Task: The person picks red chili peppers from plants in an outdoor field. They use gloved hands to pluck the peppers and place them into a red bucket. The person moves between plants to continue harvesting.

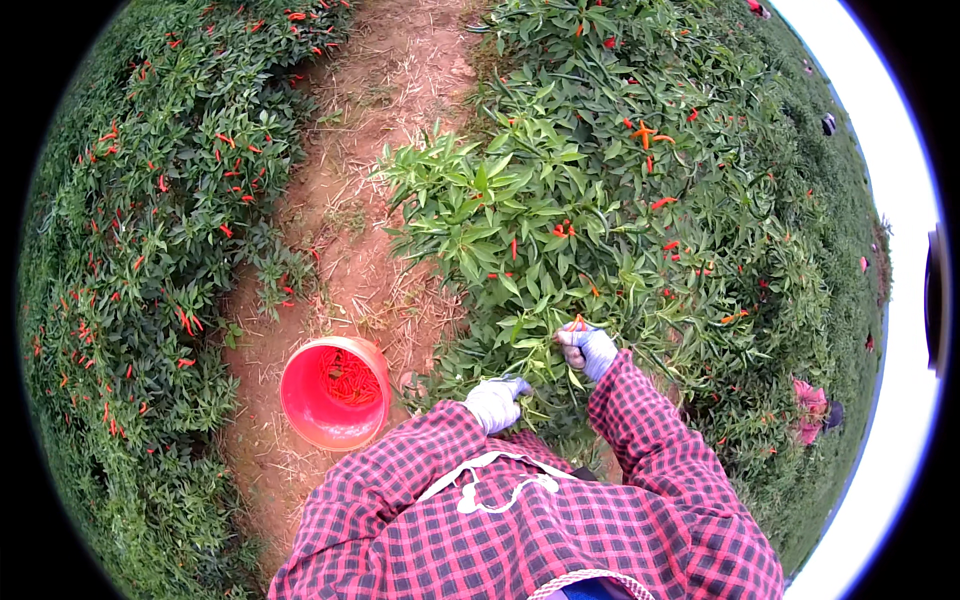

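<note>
Both of my hands wear pale gloves with bluish-grey fingers and reach into a leafy chili plant point(490, 200). My right hand point(588, 350) is closed, and an orange chili pepper point(577, 322) sticks up from its fingertips. Lower and to the left, my left hand point(495, 403) has its fingers curled in among green leaves and stems; what they hold is hidden. Red chili peppers point(564, 230) hang on the branches beyond my hands. A pink-red bucket point(330, 425) stands on the soil to my left, with a heap of picked red chilies point(350, 378) inside.
A strip of reddish soil point(375, 150) strewn with dry straw runs between the plant rows. Another row of chili bushes point(150, 250) with red fruit lines the left side. A person in a pink top point(810, 410) is among the plants far right.
</note>
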Demonstrator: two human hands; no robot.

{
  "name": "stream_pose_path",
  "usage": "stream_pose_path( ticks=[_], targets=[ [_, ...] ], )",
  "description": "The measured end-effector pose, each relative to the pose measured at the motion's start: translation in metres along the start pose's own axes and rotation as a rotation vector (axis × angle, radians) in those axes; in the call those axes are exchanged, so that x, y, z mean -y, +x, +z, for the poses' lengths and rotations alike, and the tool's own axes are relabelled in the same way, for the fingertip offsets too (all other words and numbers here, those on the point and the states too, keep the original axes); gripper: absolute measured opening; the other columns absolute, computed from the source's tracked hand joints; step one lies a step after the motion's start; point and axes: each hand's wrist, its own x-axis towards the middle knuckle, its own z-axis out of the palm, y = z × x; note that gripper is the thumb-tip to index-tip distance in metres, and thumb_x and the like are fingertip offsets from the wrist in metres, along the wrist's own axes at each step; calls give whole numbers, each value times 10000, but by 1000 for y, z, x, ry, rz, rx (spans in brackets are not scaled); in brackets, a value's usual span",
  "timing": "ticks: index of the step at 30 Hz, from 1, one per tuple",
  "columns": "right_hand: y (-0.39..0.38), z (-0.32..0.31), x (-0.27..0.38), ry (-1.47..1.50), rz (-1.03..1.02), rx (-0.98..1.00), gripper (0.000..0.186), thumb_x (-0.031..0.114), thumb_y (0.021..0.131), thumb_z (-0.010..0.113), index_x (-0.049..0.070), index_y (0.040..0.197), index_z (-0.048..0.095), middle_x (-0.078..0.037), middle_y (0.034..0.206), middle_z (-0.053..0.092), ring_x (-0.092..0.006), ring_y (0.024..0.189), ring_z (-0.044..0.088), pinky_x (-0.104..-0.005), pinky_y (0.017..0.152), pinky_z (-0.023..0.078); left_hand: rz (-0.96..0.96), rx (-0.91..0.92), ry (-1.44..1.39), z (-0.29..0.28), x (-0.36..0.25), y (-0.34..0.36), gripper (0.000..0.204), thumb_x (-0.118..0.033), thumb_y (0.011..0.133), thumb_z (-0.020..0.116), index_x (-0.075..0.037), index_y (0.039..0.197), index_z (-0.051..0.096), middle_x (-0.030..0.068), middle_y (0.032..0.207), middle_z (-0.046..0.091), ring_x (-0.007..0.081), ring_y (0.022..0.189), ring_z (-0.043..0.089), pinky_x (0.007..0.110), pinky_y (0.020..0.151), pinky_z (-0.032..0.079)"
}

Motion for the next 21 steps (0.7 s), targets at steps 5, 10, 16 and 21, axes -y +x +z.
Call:
stream_pose_path(
  ticks=[5, 10, 16, 21],
  targets=[
    [-55, 56, 11, 79, -47, 340, 147, 135, 792, 599, 8, 828, 532, -57, 585, 513, -132, 457, 482, -216, 385, 343, -147, 147, 204, 11, 35, 11, 406, -142, 719, 541, -193, 1122, 538, 126, 1114, 545, 279, 1031, 523, 358, 879, 417],
    [-101, 74, 20, 225, -294, 351, 147, 121, 772, 597, 18, 868, 555, -150, 957, 572, -221, 805, 603, -296, 612, 508, -215, -8, 297, -14, 19, -1, 382, -220, 748, 533, -147, 1123, 535, 123, 1103, 537, 269, 1059, 502, 365, 903, 395],
    [-122, 44, 66, 369, -513, 342, 201, 254, 821, 584, 57, 839, 549, -24, 595, 481, -148, 551, 519, -237, 443, 370, 119, -642, 15, -62, -18, 30, 288, -83, 725, 602, -92, 1011, 567, 102, 950, 567, 240, 831, 579, 315, 750, 467],
    [-30, 41, 156, -1102, -642, -260, 234, 209, 828, 526, 75, 1019, 541, -98, 742, 596, -251, 666, 583, -327, 596, 461, 100, -672, -97, -78, -31, 110, 337, -53, 736, 607, -63, 1067, 544, 94, 1006, 579, 206, 895, 584, 296, 799, 462]
  ],
)
